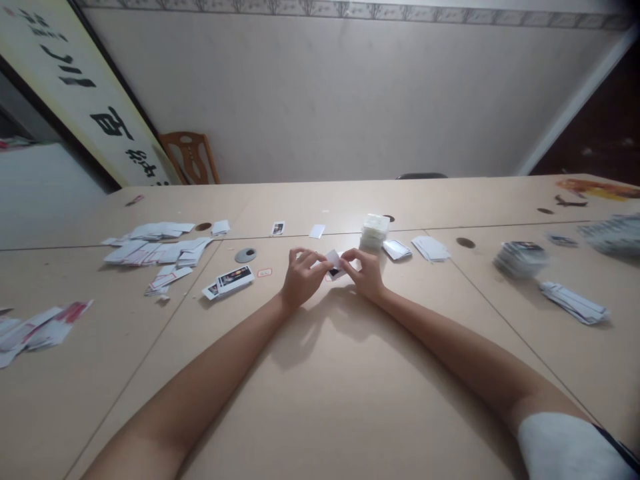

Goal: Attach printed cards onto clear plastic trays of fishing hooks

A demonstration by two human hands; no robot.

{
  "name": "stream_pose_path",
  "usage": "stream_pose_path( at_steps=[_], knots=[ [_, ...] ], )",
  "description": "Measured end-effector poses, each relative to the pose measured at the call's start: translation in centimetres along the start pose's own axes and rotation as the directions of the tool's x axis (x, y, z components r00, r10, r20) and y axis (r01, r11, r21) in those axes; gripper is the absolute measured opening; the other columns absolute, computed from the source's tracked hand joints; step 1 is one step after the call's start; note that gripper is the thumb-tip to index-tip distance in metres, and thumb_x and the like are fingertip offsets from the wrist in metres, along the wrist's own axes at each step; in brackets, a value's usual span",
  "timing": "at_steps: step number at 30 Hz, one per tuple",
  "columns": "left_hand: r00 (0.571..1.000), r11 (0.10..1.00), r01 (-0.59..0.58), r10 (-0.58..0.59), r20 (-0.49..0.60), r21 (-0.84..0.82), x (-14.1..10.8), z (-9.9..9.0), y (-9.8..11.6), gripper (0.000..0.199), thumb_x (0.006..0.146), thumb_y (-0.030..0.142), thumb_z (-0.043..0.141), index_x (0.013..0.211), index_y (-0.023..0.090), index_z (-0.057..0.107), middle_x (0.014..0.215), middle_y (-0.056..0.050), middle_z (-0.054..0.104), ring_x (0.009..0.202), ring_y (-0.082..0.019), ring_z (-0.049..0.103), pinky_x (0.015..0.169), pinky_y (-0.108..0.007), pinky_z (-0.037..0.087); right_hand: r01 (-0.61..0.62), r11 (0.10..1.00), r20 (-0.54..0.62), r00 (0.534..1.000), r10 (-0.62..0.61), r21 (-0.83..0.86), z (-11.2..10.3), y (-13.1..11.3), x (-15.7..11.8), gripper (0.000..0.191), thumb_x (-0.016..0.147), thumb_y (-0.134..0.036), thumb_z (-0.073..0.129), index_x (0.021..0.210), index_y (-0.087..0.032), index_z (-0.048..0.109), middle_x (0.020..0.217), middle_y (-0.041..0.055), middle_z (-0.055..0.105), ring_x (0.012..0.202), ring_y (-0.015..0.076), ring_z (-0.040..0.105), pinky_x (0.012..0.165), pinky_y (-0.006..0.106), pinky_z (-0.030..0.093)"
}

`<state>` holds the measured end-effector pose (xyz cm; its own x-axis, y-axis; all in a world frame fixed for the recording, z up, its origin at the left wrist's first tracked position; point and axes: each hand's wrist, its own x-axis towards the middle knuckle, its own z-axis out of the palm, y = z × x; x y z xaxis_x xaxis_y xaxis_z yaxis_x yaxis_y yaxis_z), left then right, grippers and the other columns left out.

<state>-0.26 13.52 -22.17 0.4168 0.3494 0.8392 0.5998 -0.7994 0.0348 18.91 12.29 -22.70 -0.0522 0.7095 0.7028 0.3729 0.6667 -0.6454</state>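
Near the middle of the table, my left hand (pixel 303 279) pinches a small white paper slip (pixel 333 257) between thumb and fingers. My right hand (pixel 367 273) is closed on the slip's other side, its fingertips pressed together. Just under the slip shows a card with a dark picture (pixel 335 273), partly hidden by my fingers. To the left of my left hand lie white-bordered picture cards (pixel 236 279), overlapping one another. Beyond my right hand stands a stack of cards in clear wrapping (pixel 375 230), with a short white card pile (pixel 397 250) beside it.
White envelope-like papers (pixel 157 250) spread across the left, with red-marked papers (pixel 43 330) nearer. A grey disc (pixel 245 255), single picture card (pixel 278 228) and white card (pixel 317 231) lie farther back. At right are white papers (pixel 431 248), a blurred stack (pixel 521 259) and folded papers (pixel 574 303).
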Motion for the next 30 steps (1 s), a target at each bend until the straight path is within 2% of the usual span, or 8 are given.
stream_pose_path(
  at_steps=[3, 7, 10, 12, 17, 21, 25, 30],
  knots=[
    [0.991, 0.990, 0.133, -0.134, -0.014, -0.035, 0.1, 0.2, -0.2, 0.005, 0.089, 0.022, 0.069, 0.092, 0.025, 0.068, 0.084, 0.000, 0.073, 0.085, -0.019, 0.067, 0.091, -0.040, 0.039, -0.021, 1.000, -0.067, 0.998, 0.021, -0.002, 0.0, 0.2, 0.2, 0.012, 0.089, -0.029, 0.058, 0.082, -0.021, 0.064, 0.080, 0.0046, 0.070, 0.074, 0.0188, 0.064, 0.070, 0.033, 0.051],
    [0.931, 0.932, 0.352, -0.358, -0.069, -0.083, 0.7, -0.3, -1.0, 0.042, 0.084, 0.017, 0.073, 0.123, 0.023, 0.060, 0.085, 0.000, 0.073, 0.092, -0.022, 0.068, 0.093, -0.040, 0.042, -0.064, 0.998, -0.100, 0.993, 0.065, 0.008, 0.0, 1.0, 0.4, 0.012, 0.088, -0.030, 0.056, 0.083, -0.021, 0.063, 0.082, 0.0046, 0.069, 0.075, 0.0187, 0.063, 0.071, 0.032, 0.051],
    [0.876, 0.875, 0.473, -0.479, -0.052, -0.105, 1.3, -0.6, -2.4, 0.026, 0.083, 0.021, 0.074, 0.109, 0.024, 0.069, 0.087, 0.000, 0.074, 0.097, -0.023, 0.068, 0.095, -0.039, 0.045, -0.088, 0.996, -0.072, 0.993, 0.089, 0.010, 0.1, 1.6, 0.4, 0.012, 0.086, -0.028, 0.055, 0.079, -0.021, 0.062, 0.077, 0.0034, 0.068, 0.071, 0.0177, 0.062, 0.069, 0.031, 0.050],
    [0.823, 0.821, 0.560, -0.567, -0.035, -0.113, 1.9, -0.4, -3.8, 0.013, 0.086, 0.024, 0.070, 0.099, 0.021, 0.072, 0.092, -0.002, 0.075, 0.099, -0.022, 0.068, 0.093, -0.035, 0.049, -0.102, 0.995, -0.043, 0.994, 0.103, 0.012, 0.2, 1.7, 0.4, 0.012, 0.085, -0.027, 0.055, 0.078, -0.021, 0.062, 0.075, 0.0032, 0.068, 0.069, 0.0172, 0.061, 0.067, 0.030, 0.049],
    [0.614, 0.615, 0.787, -0.789, -0.037, -0.045, 4.2, 1.0, -8.7, 0.014, 0.089, 0.019, 0.065, 0.100, 0.012, 0.070, 0.098, -0.009, 0.073, 0.089, -0.020, 0.069, 0.084, -0.034, 0.055, -0.132, 0.991, 0.048, 0.990, 0.132, 0.010, 0.5, 1.7, 0.5, 0.010, 0.083, -0.022, 0.056, 0.077, -0.020, 0.064, 0.070, 0.0017, 0.067, 0.064, 0.0157, 0.060, 0.062, 0.027, 0.047],
    [0.494, 0.492, 0.869, -0.868, -0.049, 0.058, 5.6, 1.5, -12.4, 0.022, 0.093, 0.030, 0.065, 0.106, 0.013, 0.066, 0.109, -0.008, 0.068, 0.100, -0.021, 0.065, 0.091, -0.043, 0.054, -0.141, 0.990, 0.099, 0.985, 0.140, 0.004, 0.7, 1.7, 0.5, 0.010, 0.080, -0.018, 0.056, 0.077, -0.020, 0.064, 0.063, -0.0010, 0.063, 0.060, 0.0144, 0.058, 0.058, 0.025, 0.044],
    [0.402, 0.389, 0.911, -0.911, -0.087, 0.134, 4.8, 1.3, -14.9, 0.027, 0.094, 0.032, 0.063, 0.115, 0.015, 0.064, 0.124, -0.010, 0.062, 0.112, -0.024, 0.061, 0.096, -0.047, 0.052, -0.124, 0.992, 0.136, 0.983, 0.122, 0.007, 0.9, 1.8, 0.5, 0.010, 0.078, -0.015, 0.056, 0.075, -0.020, 0.064, 0.061, -0.0022, 0.061, 0.057, 0.0128, 0.055, 0.058, 0.024, 0.043],
    [0.353, 0.337, 0.927, -0.932, -0.080, 0.165, 3.3, 1.0, -17.3, 0.036, 0.094, 0.033, 0.063, 0.124, 0.015, 0.059, 0.130, -0.012, 0.059, 0.114, -0.026, 0.060, 0.096, -0.048, 0.052, -0.112, 0.993, 0.166, 0.980, 0.108, 0.019, 1.1, 2.0, 0.4, 0.010, 0.078, -0.014, 0.056, 0.076, -0.019, 0.064, 0.063, -0.0020, 0.061, 0.057, 0.0122, 0.055, 0.058, 0.023, 0.042]
  ],
)
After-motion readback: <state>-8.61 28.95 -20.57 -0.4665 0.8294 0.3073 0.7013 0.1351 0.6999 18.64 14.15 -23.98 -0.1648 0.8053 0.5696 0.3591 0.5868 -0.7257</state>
